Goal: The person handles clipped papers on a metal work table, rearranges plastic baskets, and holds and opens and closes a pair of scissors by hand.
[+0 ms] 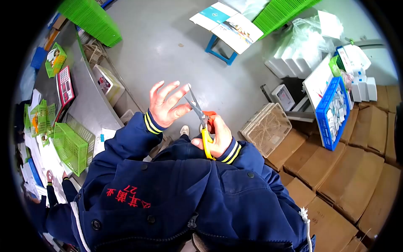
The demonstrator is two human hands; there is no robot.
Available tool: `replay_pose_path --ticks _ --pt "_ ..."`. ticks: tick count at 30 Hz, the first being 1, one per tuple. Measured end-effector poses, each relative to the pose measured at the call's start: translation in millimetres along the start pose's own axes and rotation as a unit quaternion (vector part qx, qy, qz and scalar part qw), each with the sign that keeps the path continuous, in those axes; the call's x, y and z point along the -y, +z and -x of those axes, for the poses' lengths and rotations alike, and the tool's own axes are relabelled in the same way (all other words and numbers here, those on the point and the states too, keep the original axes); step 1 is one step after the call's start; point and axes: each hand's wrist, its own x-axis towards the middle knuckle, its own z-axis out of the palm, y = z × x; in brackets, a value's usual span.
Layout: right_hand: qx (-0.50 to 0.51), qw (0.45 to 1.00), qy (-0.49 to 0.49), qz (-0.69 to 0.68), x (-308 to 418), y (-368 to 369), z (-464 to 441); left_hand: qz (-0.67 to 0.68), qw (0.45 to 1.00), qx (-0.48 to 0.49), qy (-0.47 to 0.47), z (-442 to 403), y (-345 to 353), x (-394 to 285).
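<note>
A pair of scissors [206, 140] with a yellow and an orange handle is gripped in my right hand [219, 136]. Its blades are parted and point up and to the left, toward my other hand. My left hand [167, 103] is held up beside the blade tips, fingers spread. One blade tip comes close to the index fingertip; whether they touch I cannot tell. Nothing shows in the left palm.
At left, a metal table [90, 90] carries a red scale [65, 86] and green baskets [71, 145]; a co-worker's hands [50, 176] are beyond. Cardboard boxes [348, 176], a blue tray [321, 113] and a beige crate [268, 128] stand right. A blue-legged stool [228, 59] is ahead.
</note>
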Motion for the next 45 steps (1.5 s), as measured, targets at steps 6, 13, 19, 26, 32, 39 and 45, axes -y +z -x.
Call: replay_pose_path --ticks 6,13,19,26,32,39,45 --pt "0.054 0.997 0.026 0.042 -4.7 -25.7 -12.3 -0.03 0.999 -0.012 -0.011 -16.8 15.4 -5.2" --pt "0.061 0.997 0.05 0.012 -2.5 -51.7 -12.6 -0.034 0.998 -0.043 -0.02 -34.1 33.7 -15.0" --pt "0.057 0.998 0.022 0.024 -19.2 -58.9 -8.8 -0.048 0.998 -0.044 -0.017 -42.6 38.9 -21.4" --pt "0.071 0.997 -0.006 0.013 -24.3 -68.4 -7.6 -0.077 0.997 -0.012 -0.012 -41.6 33.6 -24.9" --pt "0.079 0.997 -0.002 0.027 -21.4 -88.7 -17.3 -0.078 0.997 0.003 -0.014 -39.6 29.4 -25.7" --pt "0.107 0.989 -0.041 0.09 -12.6 -98.1 -21.1 -0.064 0.998 0.02 0.004 -38.5 23.6 -23.7" --pt "0.098 0.988 -0.057 0.106 -10.9 -101.4 -21.1 -0.065 0.997 0.025 0.016 -36.8 23.2 -23.0"
